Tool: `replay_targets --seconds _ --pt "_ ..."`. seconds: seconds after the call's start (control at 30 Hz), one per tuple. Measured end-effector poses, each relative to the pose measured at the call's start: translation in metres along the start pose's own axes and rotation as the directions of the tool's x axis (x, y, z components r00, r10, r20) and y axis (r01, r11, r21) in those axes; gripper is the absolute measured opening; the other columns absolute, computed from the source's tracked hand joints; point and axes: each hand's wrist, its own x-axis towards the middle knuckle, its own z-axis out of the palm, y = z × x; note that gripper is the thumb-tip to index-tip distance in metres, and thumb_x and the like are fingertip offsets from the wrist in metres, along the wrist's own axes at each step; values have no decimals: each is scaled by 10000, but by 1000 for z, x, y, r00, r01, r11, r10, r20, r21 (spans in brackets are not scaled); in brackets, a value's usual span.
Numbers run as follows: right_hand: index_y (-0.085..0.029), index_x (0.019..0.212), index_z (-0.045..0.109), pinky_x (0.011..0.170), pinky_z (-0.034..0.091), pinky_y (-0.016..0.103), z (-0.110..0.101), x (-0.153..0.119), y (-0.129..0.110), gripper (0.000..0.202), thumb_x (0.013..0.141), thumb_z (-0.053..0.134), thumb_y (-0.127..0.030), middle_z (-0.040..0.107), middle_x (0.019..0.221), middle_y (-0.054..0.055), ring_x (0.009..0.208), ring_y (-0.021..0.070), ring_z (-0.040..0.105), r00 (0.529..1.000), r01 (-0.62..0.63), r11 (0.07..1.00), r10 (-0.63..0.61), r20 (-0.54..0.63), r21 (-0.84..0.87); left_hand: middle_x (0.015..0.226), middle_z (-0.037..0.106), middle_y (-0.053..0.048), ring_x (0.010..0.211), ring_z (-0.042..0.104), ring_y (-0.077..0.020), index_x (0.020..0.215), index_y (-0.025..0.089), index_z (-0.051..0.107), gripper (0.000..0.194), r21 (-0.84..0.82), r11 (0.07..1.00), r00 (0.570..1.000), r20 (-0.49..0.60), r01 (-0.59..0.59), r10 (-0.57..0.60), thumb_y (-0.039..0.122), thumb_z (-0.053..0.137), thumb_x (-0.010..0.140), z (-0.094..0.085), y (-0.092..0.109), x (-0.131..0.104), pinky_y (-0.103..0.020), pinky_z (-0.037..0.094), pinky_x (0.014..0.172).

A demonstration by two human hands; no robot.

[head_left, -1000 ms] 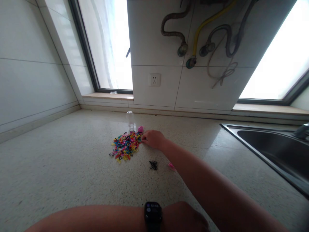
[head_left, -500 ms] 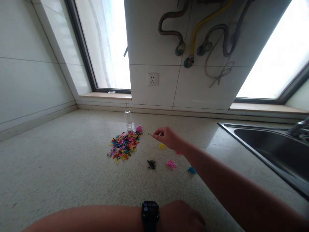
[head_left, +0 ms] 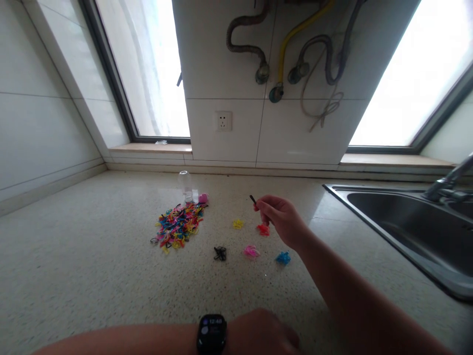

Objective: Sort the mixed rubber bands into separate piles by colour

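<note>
jutting from right hand (head_left: pixel 279 215): black band (head_left: pixel 253 199), thin, narrow, tilted

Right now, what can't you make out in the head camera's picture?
Head view, bottom edge: cuts off the lower part of the left hand.
Head view, right hand: its fingers hide one end of the black band.
Head view, mixed pile: upper bands cover lower ones, so no count.
Head view, watch: smaller marks too small and blurred.
Head view, right edge: cuts off the sink.

Upper-left window (head_left: pixel 148 69) and upper-right window (head_left: pixel 410 84) are totally blown out, surface (head_left: pixel 111 281) looks kinda dim, frame edges stretched.
</note>
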Motion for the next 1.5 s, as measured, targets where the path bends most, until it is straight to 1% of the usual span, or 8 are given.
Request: replay_targets --seconds 0.3,0.67,0.83,0.93,1.03,1.13,1.3,1.5 --pt "-184 790 646 434 329 215 3 -6 4 277 768 702 -454 518 571 -46 476 79 427 1000 22 1000 -22 -18 15 769 640 10 634 539 -124 1157 234 583 218 -8 999 997 -58 -42 42 304 519 960 -6 3 0 -242 337 444" --pt "-192 798 642 426 316 210 5 -8 5 267 748 740 -435 511 588 -52 472 71 400 1000 12 999 -13 11 36 805 651 29 641 508 -128 1091 222 591 179 28 999 994 -101 -46 49 254 595 916 -5 7 0 -254 333 436" --pt "-185 805 654 449 291 221 12 -14 5 258 801 694 -440 461 583 -57 488 79 367 992 54 991 -39 123 -123 810 650 22 672 522 -148 1175 225 578 273 2 998 989 -138 -57 57 267 604 907 -3 8 -2 -272 359 455" --pt "-182 804 675 516 340 236 19 -20 4 171 841 663 -349 539 656 -21 554 96 423 963 206 909 -124 238 -362 828 660 14 705 551 -153 1175 226 584 277 -13 998 990 -129 -66 64 253 607 901 -2 7 -1 -280 371 460" --pt "-188 804 693 680 400 269 27 -27 5 87 851 656 -252 638 786 20 721 133 534 904 387 693 -158 397 -608 823 665 8 708 570 -156 1183 217 588 268 -41 997 992 -104 -72 67 266 575 921 -4 5 0 -287 390 464" --pt "-190 817 704 762 392 291 35 -31 10 71 854 668 -239 670 823 32 832 167 577 869 459 536 -104 485 -708 816 669 3 685 570 -157 1116 208 616 202 -50 996 995 -73 -77 74 267 545 936 -9 6 2 -292 414 475" --pt "-180 818 707 753 384 286 44 -34 15 68 842 685 -240 683 826 35 840 174 590 856 464 492 -35 516 -736 813 674 5 701 582 -154 938 215 638 100 -55 997 998 1 -59 60 253 545 935 -15 7 4 -287 453 500" --pt "-178 804 703 757 380 295 48 -35 18 81 844 676 -243 692 818 36 849 182 589 846 482 465 -25 533 -743 800 678 -14 699 593 -156 909 248 624 96 -104 993 998 4 -57 58 297 545 933 -13 3 5 -283 463 478"
